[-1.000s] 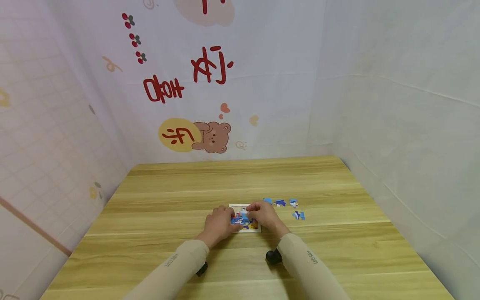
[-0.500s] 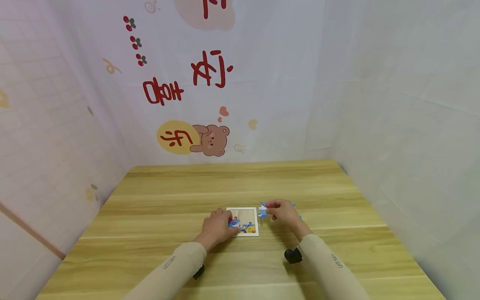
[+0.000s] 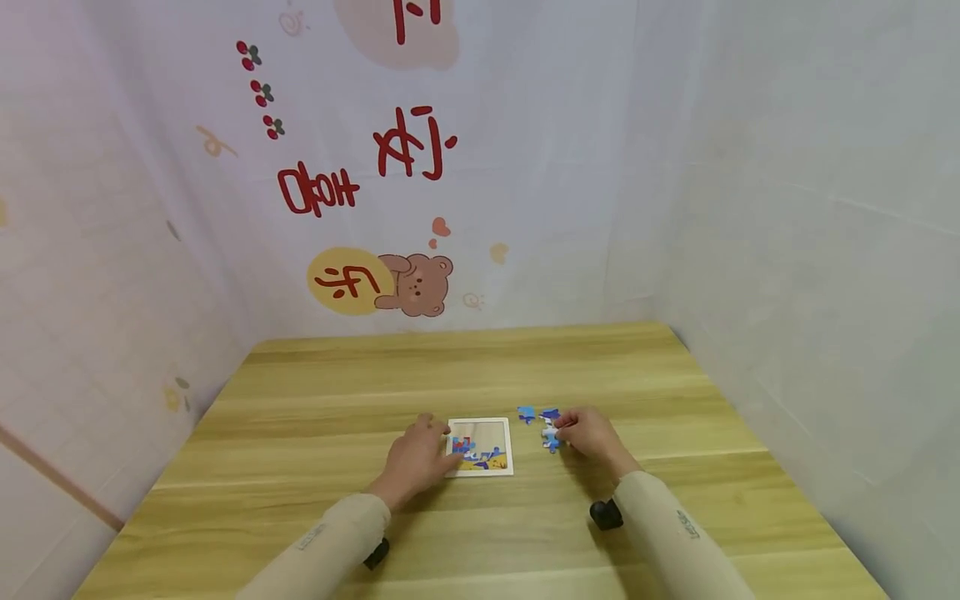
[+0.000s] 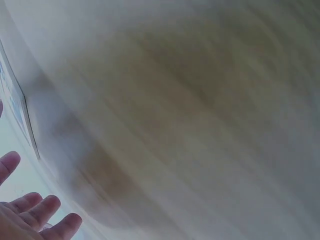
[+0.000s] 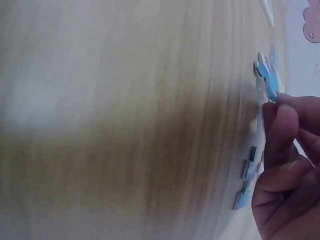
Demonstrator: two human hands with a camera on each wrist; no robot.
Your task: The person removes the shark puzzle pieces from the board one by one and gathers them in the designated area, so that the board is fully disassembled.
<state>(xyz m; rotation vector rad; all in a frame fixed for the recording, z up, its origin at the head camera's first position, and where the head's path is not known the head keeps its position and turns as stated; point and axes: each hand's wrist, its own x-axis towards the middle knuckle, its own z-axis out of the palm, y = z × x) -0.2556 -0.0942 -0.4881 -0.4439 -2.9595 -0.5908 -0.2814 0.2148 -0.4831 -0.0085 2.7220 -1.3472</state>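
A white-framed jigsaw puzzle tray [image 3: 511,454] lies on the table, its lower part filled with coloured pieces and its upper part bare. At its left edge is my left hand [image 3: 416,457], thumb and fingers spread, holding nothing; its spread fingertips [image 4: 70,225] also show in the left wrist view. Right of the tray, my right hand [image 3: 592,433] pinches a blue-and-white puzzle piece [image 5: 269,77] between thumb and index finger, low over the table. Just beyond it lie a light blue puzzle piece [image 3: 527,413] and a dark blue one [image 3: 551,413].
More loose pieces [image 5: 245,185] lie under the right hand in the right wrist view, mostly hidden in the head view. The wooden table [image 3: 390,375] meets a printed white cloth wall [image 3: 555,208] at the back and sides.
My right hand has moved from above the tray rightward to the loose pieces, still pinching a piece. The tray's upper part is now uncovered. My left hand has shifted slightly left.
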